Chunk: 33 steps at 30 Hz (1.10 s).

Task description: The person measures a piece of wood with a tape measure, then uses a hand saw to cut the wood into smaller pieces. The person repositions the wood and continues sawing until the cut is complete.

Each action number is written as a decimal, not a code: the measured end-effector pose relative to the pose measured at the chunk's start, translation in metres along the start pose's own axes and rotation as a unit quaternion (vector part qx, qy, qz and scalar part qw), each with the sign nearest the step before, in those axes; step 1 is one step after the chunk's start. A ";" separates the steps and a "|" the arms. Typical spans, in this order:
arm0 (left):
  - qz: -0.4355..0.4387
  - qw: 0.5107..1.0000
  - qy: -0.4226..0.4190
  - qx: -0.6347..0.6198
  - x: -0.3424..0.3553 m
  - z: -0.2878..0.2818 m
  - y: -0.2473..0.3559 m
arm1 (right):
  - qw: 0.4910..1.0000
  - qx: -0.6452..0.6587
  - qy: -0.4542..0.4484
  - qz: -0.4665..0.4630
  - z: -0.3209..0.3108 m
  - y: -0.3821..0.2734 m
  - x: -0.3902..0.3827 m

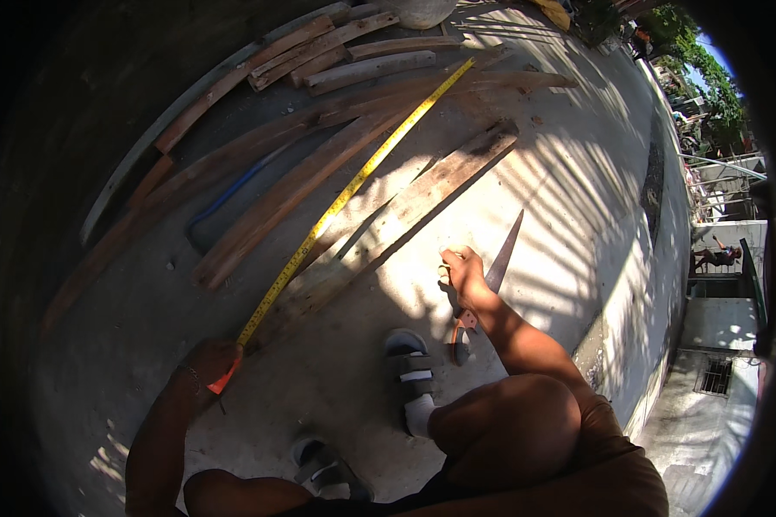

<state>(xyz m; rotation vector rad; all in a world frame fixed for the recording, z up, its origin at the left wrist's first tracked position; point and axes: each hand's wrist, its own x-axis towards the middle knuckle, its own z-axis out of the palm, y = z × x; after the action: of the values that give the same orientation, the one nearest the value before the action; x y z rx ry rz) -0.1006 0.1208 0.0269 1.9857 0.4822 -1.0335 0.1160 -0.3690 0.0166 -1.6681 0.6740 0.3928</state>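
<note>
My left hand (pixel 209 366) is closed on an orange-red tape measure (pixel 225 372) low at the left. Its yellow blade (pixel 353 194) stretches diagonally up across wooden boards to the far end of a long plank (pixel 293 196). A paler weathered board (pixel 435 185) lies alongside. My right hand (pixel 462 274) has its fingers curled in bright sunlight; whether they hold anything is unclear. Just beside and under it lies a handsaw (pixel 509 246) with an orange-and-dark handle (pixel 461 336) on the concrete.
More timber pieces (pixel 371 82) and a blue rod or pipe (pixel 228 194) lie at upper left. My sandaled feet (pixel 409 375) rest on the concrete floor (pixel 578 224). A concrete wall (pixel 716 323) runs along the right, with a distant person (pixel 720 257) beyond.
</note>
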 end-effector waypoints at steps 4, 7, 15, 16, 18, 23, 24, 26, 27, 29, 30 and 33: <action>-0.037 0.999 -0.012 0.000 0.024 -0.017 0.025 | 0.994 -0.031 -0.099 0.025 0.000 0.034 -0.030; -0.018 0.999 -0.027 -0.001 0.033 -0.012 0.033 | 0.989 -0.071 -0.133 -0.005 -0.012 0.047 -0.042; 0.156 0.902 -0.078 0.395 0.117 0.016 0.067 | 0.985 -0.137 -0.100 -0.005 -0.039 0.064 -0.042; 0.173 0.896 -0.073 0.404 0.124 0.017 0.068 | 0.985 -0.142 -0.100 -0.006 -0.040 0.065 -0.042; 0.208 0.879 -0.070 0.422 0.131 0.020 0.067 | 0.982 -0.151 -0.110 -0.008 -0.041 0.065 -0.043; 0.213 0.858 -0.144 0.445 0.125 0.023 0.060 | 0.983 -0.135 -0.124 0.013 -0.040 0.061 -0.051; 0.184 0.891 -0.151 0.386 0.122 0.024 0.059 | 0.982 -0.136 -0.127 0.015 -0.040 0.060 -0.052; 0.122 0.935 -0.161 0.293 0.116 0.026 0.058 | 0.981 -0.139 -0.132 0.020 -0.039 0.058 -0.053; 0.077 0.963 -0.165 0.199 0.112 0.026 0.057 | 0.980 -0.152 -0.127 0.024 -0.039 0.058 -0.054; -0.016 0.982 -0.171 0.082 0.107 0.027 0.060 | 0.976 -0.178 -0.118 0.035 -0.038 0.059 -0.053; -0.005 0.983 -0.163 0.087 0.104 0.027 0.062 | 0.972 -0.196 -0.125 0.033 -0.037 0.060 -0.054; 0.025 0.979 -0.151 0.137 0.097 0.023 0.069 | 0.966 -0.221 -0.129 0.027 -0.035 0.063 -0.053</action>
<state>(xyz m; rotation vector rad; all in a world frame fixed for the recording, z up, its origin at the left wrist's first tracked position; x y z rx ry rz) -0.0105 0.0581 -0.0246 2.0140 0.1288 -1.4035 0.0320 -0.3977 0.0063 -1.9710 0.4572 0.8329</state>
